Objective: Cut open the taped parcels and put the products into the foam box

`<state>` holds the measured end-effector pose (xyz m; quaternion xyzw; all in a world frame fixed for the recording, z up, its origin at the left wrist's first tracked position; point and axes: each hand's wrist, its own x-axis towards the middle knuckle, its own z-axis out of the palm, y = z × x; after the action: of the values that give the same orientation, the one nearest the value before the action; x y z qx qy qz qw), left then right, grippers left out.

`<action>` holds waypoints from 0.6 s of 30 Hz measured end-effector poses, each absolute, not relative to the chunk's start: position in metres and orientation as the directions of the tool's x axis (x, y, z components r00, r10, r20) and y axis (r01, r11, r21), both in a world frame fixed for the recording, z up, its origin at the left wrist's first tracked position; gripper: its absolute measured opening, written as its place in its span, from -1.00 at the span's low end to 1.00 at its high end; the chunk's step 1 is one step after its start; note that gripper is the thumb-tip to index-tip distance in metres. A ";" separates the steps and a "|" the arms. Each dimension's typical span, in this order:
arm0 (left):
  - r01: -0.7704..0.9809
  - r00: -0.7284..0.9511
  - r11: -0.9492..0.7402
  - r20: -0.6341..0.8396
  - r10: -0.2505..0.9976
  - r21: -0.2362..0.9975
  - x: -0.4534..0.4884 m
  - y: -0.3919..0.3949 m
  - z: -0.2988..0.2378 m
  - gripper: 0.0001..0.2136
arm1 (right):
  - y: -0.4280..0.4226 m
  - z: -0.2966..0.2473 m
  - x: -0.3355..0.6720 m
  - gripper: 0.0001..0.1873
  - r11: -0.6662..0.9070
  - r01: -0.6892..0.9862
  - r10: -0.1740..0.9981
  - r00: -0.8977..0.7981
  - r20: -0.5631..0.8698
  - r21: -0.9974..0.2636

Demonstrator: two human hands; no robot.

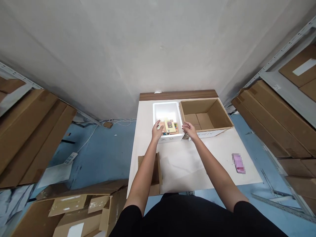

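A white foam box (156, 113) stands on the table, with small boxes or booklets stacked in its near part. A pale yellow one with a dark picture (171, 125) lies on top; a tan one (162, 125) is beside it. My left hand (156, 132) reaches over the near left rim, thumb and fingers apart, at the tan piece. Whether it presses on that piece is too small to tell. My right hand (190, 130) is by the foam box's right rim, fingers loosely bent and nothing visible in them. Right of it is an open cardboard box (206, 118).
A small open carton (158, 171) sits at the table's near left edge under my left forearm. A pink blurred object (238, 163) lies on the right of the table (177, 171). Large cartons (32, 131) fill shelves on both sides; an open carton (111, 210) is at lower left.
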<state>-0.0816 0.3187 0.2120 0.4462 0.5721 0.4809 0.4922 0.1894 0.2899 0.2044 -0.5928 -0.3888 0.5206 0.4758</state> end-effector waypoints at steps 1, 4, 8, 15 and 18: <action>0.036 -0.118 0.146 -0.141 0.983 0.989 -0.081 0.314 0.211 -0.45 | 0.282 0.204 0.189 -0.33 -0.231 -0.043 0.961 0.149 -0.235 -0.972; 0.026 -0.119 0.150 -0.146 0.982 0.988 -0.071 0.296 0.210 -0.49 | 0.260 0.200 0.191 -0.36 -0.214 -0.061 0.966 0.135 -0.220 -0.975; 0.063 -0.115 0.107 -0.100 0.988 0.992 -0.048 0.254 0.198 -0.53 | 0.226 0.179 0.208 -0.33 -0.195 -0.037 0.970 0.140 -0.198 -0.980; 0.302 -0.113 0.293 -0.271 0.956 0.907 0.005 0.130 0.116 -0.54 | 0.117 0.092 0.276 -0.37 -0.264 0.197 0.952 0.211 -0.222 -0.944; 0.432 -0.134 0.413 -0.396 0.909 0.802 0.021 0.083 0.073 -0.53 | 0.073 0.052 0.298 -0.38 -0.343 0.376 0.937 0.193 -0.290 -0.861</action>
<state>0.0206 0.0829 0.0734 0.4746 0.7063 0.2613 0.4556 0.2982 0.0731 0.0520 -0.6991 -0.4696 0.4277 0.3282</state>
